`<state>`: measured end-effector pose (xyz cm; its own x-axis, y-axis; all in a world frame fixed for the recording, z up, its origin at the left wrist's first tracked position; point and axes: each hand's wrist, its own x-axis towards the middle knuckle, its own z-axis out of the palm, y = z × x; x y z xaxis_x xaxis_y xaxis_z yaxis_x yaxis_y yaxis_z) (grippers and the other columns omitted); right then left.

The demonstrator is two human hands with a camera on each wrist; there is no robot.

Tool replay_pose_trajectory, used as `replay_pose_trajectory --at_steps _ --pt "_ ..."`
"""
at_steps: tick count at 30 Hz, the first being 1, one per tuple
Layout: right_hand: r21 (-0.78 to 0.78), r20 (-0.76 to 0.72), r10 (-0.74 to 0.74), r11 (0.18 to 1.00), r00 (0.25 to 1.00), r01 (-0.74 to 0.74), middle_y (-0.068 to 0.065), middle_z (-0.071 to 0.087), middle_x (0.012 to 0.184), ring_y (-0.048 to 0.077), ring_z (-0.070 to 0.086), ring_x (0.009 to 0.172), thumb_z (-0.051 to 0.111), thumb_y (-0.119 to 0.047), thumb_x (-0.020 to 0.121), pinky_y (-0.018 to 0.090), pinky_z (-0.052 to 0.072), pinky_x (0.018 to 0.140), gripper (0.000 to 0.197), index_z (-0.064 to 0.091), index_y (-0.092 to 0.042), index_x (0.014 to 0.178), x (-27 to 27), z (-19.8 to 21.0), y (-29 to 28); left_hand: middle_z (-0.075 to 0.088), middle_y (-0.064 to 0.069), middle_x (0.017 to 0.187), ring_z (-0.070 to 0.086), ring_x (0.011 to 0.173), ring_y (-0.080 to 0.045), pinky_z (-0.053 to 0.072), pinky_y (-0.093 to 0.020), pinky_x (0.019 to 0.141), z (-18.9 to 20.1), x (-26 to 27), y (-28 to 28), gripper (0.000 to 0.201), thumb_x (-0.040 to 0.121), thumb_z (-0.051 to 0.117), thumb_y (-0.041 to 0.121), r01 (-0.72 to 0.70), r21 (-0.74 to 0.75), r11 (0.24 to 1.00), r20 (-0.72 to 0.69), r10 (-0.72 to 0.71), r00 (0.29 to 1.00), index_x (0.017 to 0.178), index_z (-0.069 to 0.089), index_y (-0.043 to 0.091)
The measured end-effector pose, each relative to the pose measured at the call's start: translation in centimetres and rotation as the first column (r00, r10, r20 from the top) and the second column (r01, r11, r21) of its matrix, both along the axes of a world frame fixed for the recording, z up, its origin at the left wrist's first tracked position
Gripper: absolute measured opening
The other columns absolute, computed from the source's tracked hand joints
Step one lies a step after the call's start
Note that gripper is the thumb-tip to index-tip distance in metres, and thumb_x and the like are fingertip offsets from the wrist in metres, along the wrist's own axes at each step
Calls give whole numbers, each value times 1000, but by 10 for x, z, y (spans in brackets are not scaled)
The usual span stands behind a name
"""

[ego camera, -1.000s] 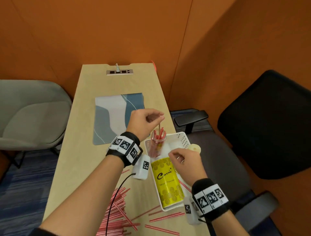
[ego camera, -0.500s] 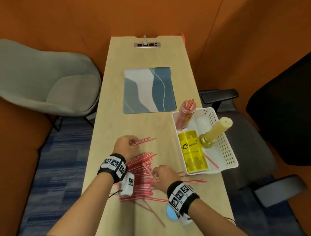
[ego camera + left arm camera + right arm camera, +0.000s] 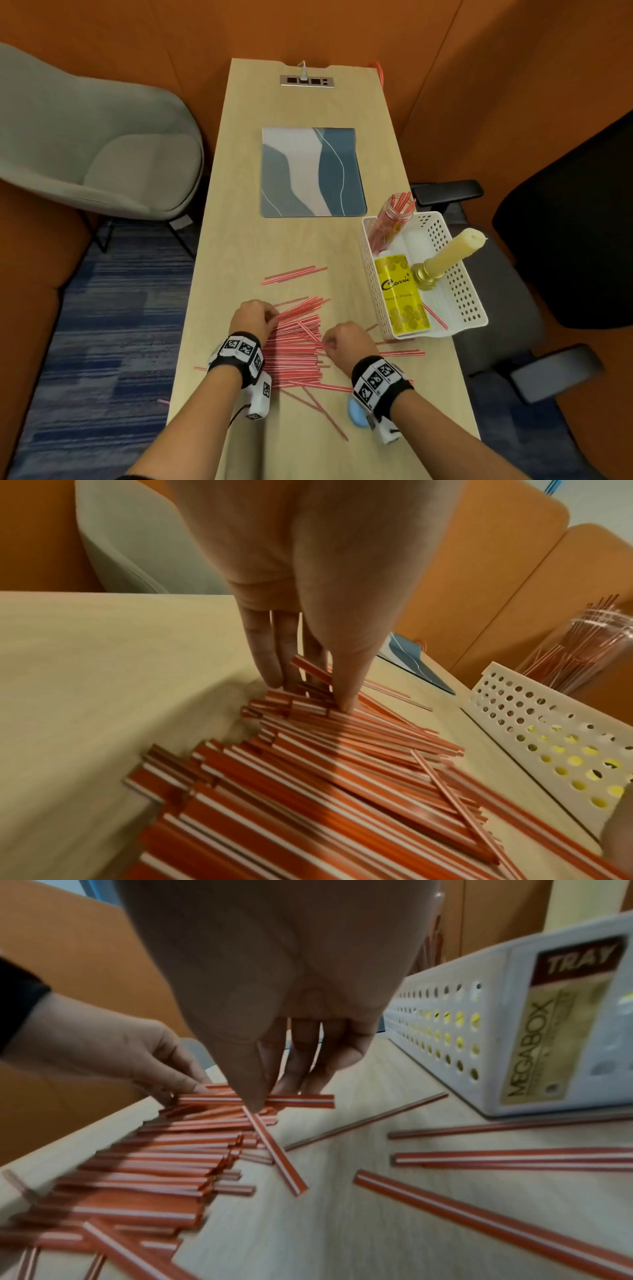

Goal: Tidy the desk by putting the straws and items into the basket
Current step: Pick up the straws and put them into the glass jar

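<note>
A heap of red-and-white striped straws (image 3: 294,353) lies on the near part of the wooden desk, with loose ones scattered around it. My left hand (image 3: 255,317) is at the heap's left end; its thumb and fingers (image 3: 308,691) pinch straw ends there. At the heap's right end my right hand (image 3: 342,339) pinches one slanted straw (image 3: 274,1148) between thumb and fingers (image 3: 274,1093). The white perforated basket (image 3: 462,284) stands to the right. It holds a clear jar of straws (image 3: 390,219), a yellow bottle (image 3: 402,294) and a candle in a gold holder (image 3: 445,253).
A blue-grey mat (image 3: 311,171) lies mid-desk, with a socket strip (image 3: 306,81) at the far end. A few straws (image 3: 294,274) lie apart, beyond the heap. A light blue round thing (image 3: 356,414) sits under my right wrist. A grey chair stands left, a black one right.
A second ago both hands were at the basket, the left putting a straw into the jar. Both have come down to the heap; the left has drawn back to its left end.
</note>
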<state>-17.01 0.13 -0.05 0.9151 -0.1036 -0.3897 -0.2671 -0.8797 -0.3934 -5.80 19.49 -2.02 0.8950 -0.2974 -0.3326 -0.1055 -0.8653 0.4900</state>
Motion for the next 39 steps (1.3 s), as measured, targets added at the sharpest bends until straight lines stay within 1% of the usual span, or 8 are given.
replay_pose_trajectory --at_steps 10,14,19,22,25,29,34,39 --pt "303 138 -253 931 958 202 -2 74 91 8 67 81 65 -3 85 19 53 81 22 78 -17 95 9 54 -46 64 -1 96 62 86 -17 53 -33 84 27 16 6 14 89 71 19 95 -139 986 120 -79 990 101 78 19" --pt "489 261 -428 831 865 264 0 73 87 9 69 80 77 -5 80 16 55 77 18 75 -14 96 31 120 -77 71 2 97 66 88 -16 50 -24 82 49 32 -6 15 89 70 20 210 -163 964 143 -188 972 101 78 21" --pt "532 527 -516 820 676 211 -3 73 89 7 67 79 78 -12 82 15 53 74 22 72 -18 103 57 190 -120 58 0 94 58 86 -16 44 -22 80 77 40 -29 20 95 63 22 371 -117 921 136 -355 925 110 75 18" --pt "512 668 -529 837 523 193 0 71 87 5 64 75 74 -11 85 15 52 71 23 70 -17 107 73 216 -144 63 4 88 59 79 -11 49 -23 78 99 46 -43 15 89 71 18 356 -196 914 202 -318 926 102 78 19" --pt "496 719 -521 848 459 186 -1 71 84 6 64 73 73 -12 86 17 53 70 23 68 -18 108 90 223 -162 72 7 80 65 72 -4 49 -9 71 126 56 -59 12 79 80 11 255 -335 907 252 -174 952 89 79 18" --pt "415 730 -466 883 500 218 -1 68 82 9 63 72 70 -8 87 18 54 69 23 67 -17 108 111 211 -178 73 4 74 68 70 -5 55 -14 71 164 68 -83 15 74 84 7 139 -531 836 240 -10 971 85 78 16" --pt "240 580 -406 913 706 329 -7 63 98 8 61 79 74 -20 85 24 53 76 42 60 -24 124 126 169 -190 74 -2 78 69 71 -18 58 -25 71 201 93 -122 18 75 82 5 155 -644 749 241 7 970 90 77 14" --pt "346 559 -551 834 619 430 -7 64 92 7 60 74 68 -22 87 25 52 71 33 63 -27 119 96 151 -194 72 -7 80 66 69 -16 58 -21 69 234 110 -179 17 78 79 4 265 -651 712 313 -67 947 94 76 8"
